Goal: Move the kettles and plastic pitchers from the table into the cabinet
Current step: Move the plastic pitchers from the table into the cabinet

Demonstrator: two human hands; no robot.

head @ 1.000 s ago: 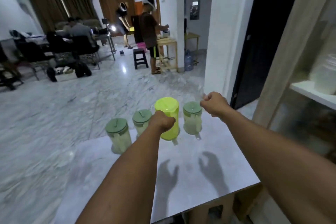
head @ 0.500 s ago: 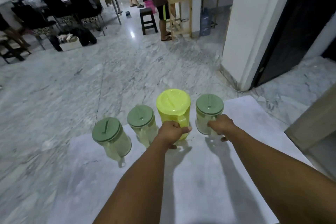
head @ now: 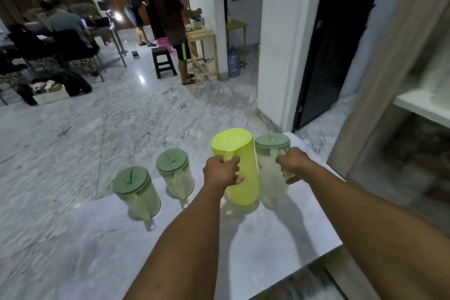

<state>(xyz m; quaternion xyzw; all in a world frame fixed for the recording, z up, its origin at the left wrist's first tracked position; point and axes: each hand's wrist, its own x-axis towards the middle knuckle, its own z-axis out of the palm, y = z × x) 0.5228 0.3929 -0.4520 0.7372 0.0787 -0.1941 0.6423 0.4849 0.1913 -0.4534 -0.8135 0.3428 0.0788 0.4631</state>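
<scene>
Your left hand [head: 222,173] has its fingers curled around the yellow pitcher [head: 239,168] handle; your right hand [head: 293,162] fingers wrap the clear green-lidded pitcher [head: 271,173] handle, above the table [head: 255,238].

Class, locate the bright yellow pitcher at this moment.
In the head view, the yellow pitcher is gripped by the left hand, right of centre, beside the clear green-lidded pitcher held by the right hand.
</scene>
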